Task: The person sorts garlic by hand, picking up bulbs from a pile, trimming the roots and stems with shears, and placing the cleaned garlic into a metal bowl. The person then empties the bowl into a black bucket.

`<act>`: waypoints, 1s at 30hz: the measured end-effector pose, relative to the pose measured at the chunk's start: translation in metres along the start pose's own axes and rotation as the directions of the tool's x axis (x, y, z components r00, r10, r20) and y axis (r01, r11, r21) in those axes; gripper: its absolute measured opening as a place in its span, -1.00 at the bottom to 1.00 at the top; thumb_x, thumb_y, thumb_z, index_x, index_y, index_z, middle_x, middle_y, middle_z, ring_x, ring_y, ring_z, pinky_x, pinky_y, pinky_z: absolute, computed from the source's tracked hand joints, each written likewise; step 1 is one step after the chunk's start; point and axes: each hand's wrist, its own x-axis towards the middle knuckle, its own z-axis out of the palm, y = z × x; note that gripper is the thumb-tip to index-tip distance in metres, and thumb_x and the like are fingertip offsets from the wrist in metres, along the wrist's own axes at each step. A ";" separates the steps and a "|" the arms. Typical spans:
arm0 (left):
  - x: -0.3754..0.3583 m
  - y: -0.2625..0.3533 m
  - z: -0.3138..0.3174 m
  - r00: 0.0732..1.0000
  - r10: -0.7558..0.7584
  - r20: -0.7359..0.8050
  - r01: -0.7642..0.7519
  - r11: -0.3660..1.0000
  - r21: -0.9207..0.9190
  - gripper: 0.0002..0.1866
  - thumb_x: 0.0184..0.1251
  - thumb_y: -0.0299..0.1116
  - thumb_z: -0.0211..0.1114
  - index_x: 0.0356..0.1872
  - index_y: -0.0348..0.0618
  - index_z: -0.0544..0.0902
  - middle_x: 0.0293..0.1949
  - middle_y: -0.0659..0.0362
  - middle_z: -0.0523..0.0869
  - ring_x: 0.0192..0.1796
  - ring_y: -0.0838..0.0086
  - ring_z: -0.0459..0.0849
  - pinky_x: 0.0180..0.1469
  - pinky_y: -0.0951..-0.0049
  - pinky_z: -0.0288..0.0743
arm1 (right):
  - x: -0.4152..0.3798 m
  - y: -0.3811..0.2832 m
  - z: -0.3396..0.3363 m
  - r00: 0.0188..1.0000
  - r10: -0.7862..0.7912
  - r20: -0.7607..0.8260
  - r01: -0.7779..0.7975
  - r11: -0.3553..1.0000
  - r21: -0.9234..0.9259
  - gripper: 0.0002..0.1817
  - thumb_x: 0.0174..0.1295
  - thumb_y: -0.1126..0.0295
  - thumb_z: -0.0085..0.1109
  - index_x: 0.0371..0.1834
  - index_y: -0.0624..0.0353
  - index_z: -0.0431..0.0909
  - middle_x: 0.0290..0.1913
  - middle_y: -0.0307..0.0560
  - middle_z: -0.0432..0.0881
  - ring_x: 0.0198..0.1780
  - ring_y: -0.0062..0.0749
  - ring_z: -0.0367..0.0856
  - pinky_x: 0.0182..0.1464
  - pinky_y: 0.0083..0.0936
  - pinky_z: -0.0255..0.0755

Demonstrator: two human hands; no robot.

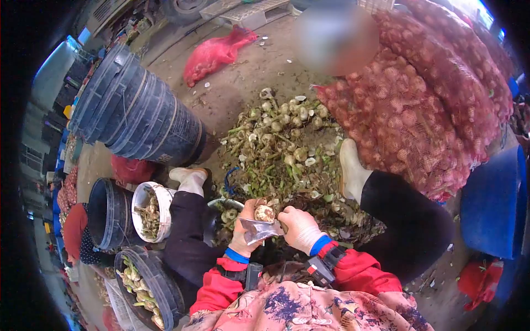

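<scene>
My left hand is closed around a garlic bulb with pale, brown-spotted skin. In my right hand, closed too, is the handle end of a knife. Its broad shiny blade lies across, just below the bulb, with its far end by my left palm. The handle is mostly hidden by my fingers. Both hands wear pale gloves. Beneath them, between my legs, spreads a heap of garlic bulbs with green stems and loose trimmings. A light-rimmed bucket holding garlic stands partly behind my left hand.
Stacked dark buckets lean at the left. Nearer are a white bucket of trimmings, a black bucket and a bucket of garlic. Red mesh sacks of bulbs fill the right, beside a blue tub.
</scene>
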 end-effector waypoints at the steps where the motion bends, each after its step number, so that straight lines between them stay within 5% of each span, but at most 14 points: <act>1: -0.006 0.001 -0.002 0.995 0.096 0.028 -0.100 0.961 0.259 -0.22 -0.14 -0.47 0.62 0.16 -0.24 0.38 -0.07 0.18 0.62 -0.07 0.52 0.64 -0.04 0.49 0.58 | 0.002 0.003 0.002 1.000 0.002 -0.002 -0.002 1.000 0.002 -0.79 -0.02 0.44 0.26 -0.28 0.13 0.57 -0.20 0.04 0.55 -0.14 0.08 0.60 -0.12 -0.11 0.51; 6: -0.018 -0.003 0.005 0.980 0.199 0.016 -0.200 0.977 0.070 -0.24 -0.16 -0.46 0.62 0.13 -0.25 0.39 -0.11 0.18 0.63 -0.10 0.51 0.64 -0.04 0.51 0.57 | 0.004 0.025 0.022 0.999 0.044 -0.018 -0.044 0.999 -0.027 -0.77 0.00 0.42 0.22 -0.22 0.14 0.62 -0.15 0.10 0.59 -0.10 0.12 0.62 -0.05 -0.09 0.51; 8: -0.027 0.007 0.007 0.976 0.215 -0.041 -0.199 0.948 0.247 -0.22 -0.18 -0.50 0.60 0.15 -0.23 0.37 -0.08 0.12 0.62 -0.10 0.46 0.65 -0.06 0.47 0.61 | 0.011 0.075 0.027 0.888 0.457 0.059 -0.460 0.886 0.061 -0.81 0.04 0.46 0.13 -0.26 0.18 0.60 -0.18 0.18 0.61 -0.07 0.12 0.59 -0.05 -0.10 0.49; 9: -0.033 0.022 0.015 0.985 0.163 -0.060 -0.172 0.957 -0.234 -0.23 -0.15 -0.53 0.56 0.19 -0.20 0.38 -0.02 0.09 0.59 -0.09 0.40 0.66 -0.06 0.39 0.65 | 0.001 0.094 0.021 0.812 0.584 -0.011 -0.570 0.796 0.206 -0.80 0.07 0.42 0.13 -0.24 0.21 0.61 -0.18 0.21 0.62 -0.05 0.12 0.59 -0.03 -0.13 0.48; 10: -0.030 0.022 0.004 0.980 0.177 -0.086 -0.192 0.957 -0.219 -0.23 -0.15 -0.53 0.56 0.19 -0.20 0.38 -0.02 0.09 0.59 -0.09 0.40 0.66 -0.06 0.39 0.65 | 0.003 0.105 0.015 0.720 0.692 -0.060 -0.635 0.691 0.345 -0.78 0.09 0.38 0.13 -0.22 0.23 0.61 -0.18 0.24 0.63 -0.03 0.11 0.59 -0.02 -0.16 0.48; 13: -0.017 0.003 -0.021 0.958 0.064 -0.279 -0.115 0.979 -0.170 -0.27 -0.08 -0.50 0.58 0.18 -0.17 0.42 -0.02 0.10 0.57 -0.10 0.37 0.68 -0.04 0.33 0.67 | 0.017 0.089 0.028 0.758 0.546 -0.357 -0.417 0.826 0.379 -0.77 0.06 0.38 0.21 -0.22 0.22 0.61 -0.17 0.17 0.63 -0.07 0.07 0.61 -0.04 -0.20 0.46; 14: -0.009 -0.029 -0.035 0.931 0.198 -0.306 -0.294 0.904 -0.310 -0.32 0.03 -0.48 0.54 0.20 -0.17 0.39 -0.03 0.13 0.58 -0.11 0.35 0.68 -0.08 0.31 0.68 | 0.017 0.085 0.038 0.797 0.417 -0.437 -0.221 0.874 0.432 -0.74 -0.01 0.40 0.31 -0.22 0.22 0.61 -0.17 0.06 0.63 -0.11 -0.03 0.61 -0.03 -0.26 0.47; 16: -0.017 0.018 -0.019 0.947 -0.107 -0.301 -0.028 0.910 -0.414 -0.43 0.21 -0.48 0.41 0.22 -0.16 0.36 -0.01 0.18 0.57 -0.07 0.33 0.68 -0.11 0.31 0.67 | 0.010 0.052 0.037 0.879 0.268 -0.395 -0.069 0.891 0.450 -0.72 -0.04 0.49 0.33 -0.20 0.20 0.59 -0.20 -0.01 0.58 -0.12 -0.17 0.60 -0.02 -0.39 0.48; 17: -0.015 0.024 -0.012 0.949 -0.073 -0.306 -0.075 0.892 -0.446 -0.53 0.29 -0.55 0.27 0.21 -0.12 0.40 -0.11 0.17 0.54 -0.09 0.42 0.60 0.04 0.36 0.55 | 0.008 0.034 0.028 0.905 0.175 -0.389 0.014 0.899 0.439 -0.73 -0.04 0.52 0.31 -0.21 0.20 0.59 -0.19 -0.02 0.56 -0.11 -0.18 0.60 -0.02 -0.41 0.48; 18: -0.015 0.004 -0.014 0.978 0.057 -0.199 -0.199 0.522 -0.830 -0.53 0.28 -0.51 0.23 0.22 -0.14 0.40 -0.01 0.10 0.56 0.08 0.30 0.56 0.21 0.19 0.45 | 0.006 0.022 0.022 0.921 0.080 -0.381 0.098 0.898 0.428 -0.73 -0.05 0.54 0.30 -0.21 0.20 0.58 -0.18 -0.02 0.54 -0.11 -0.20 0.59 -0.03 -0.42 0.48; 20: -0.012 -0.014 -0.015 0.990 -0.008 -0.139 -0.120 0.463 -0.878 -0.47 0.24 -0.43 0.22 0.26 -0.18 0.39 0.13 0.04 0.55 0.24 0.19 0.48 0.32 0.09 0.32 | 0.007 0.013 0.022 0.951 0.058 -0.304 0.100 0.872 0.479 -0.74 0.02 0.46 0.30 -0.17 0.13 0.60 -0.07 0.02 0.56 -0.03 0.02 0.59 0.00 -0.28 0.51; 25: -0.013 -0.025 0.000 0.999 -0.009 -0.053 -0.046 0.372 -0.927 -0.32 0.17 -0.47 0.31 0.37 -0.12 0.31 0.19 0.03 0.55 0.25 0.10 0.51 0.36 0.00 0.26 | 0.016 0.005 0.016 0.909 -0.020 -0.416 0.266 0.797 0.543 -0.66 -0.10 0.64 0.18 -0.16 0.23 0.56 -0.10 0.01 0.51 -0.04 -0.10 0.57 0.01 -0.39 0.47; 28: -0.014 -0.012 -0.007 0.998 0.004 0.055 0.049 0.394 -0.918 -0.19 -0.02 -0.41 0.36 0.38 -0.08 0.30 0.16 0.05 0.58 0.22 0.10 0.53 0.32 -0.01 0.33 | 0.017 0.088 0.074 0.958 0.282 0.057 -0.267 0.794 0.546 -0.66 -0.03 0.51 0.20 -0.10 0.17 0.60 -0.17 -0.02 0.66 -0.13 -0.13 0.63 -0.02 -0.43 0.49; 30: -0.019 0.001 -0.013 0.997 0.069 -0.037 -0.067 0.489 -0.870 -0.20 -0.04 -0.41 0.40 0.35 -0.08 0.32 0.10 0.10 0.60 0.18 0.10 0.56 0.25 0.00 0.41 | 0.018 0.119 0.088 0.903 0.418 0.098 -0.408 0.765 0.498 -0.65 -0.02 0.50 0.24 -0.08 0.17 0.60 -0.20 -0.06 0.68 -0.16 -0.19 0.64 -0.03 -0.44 0.49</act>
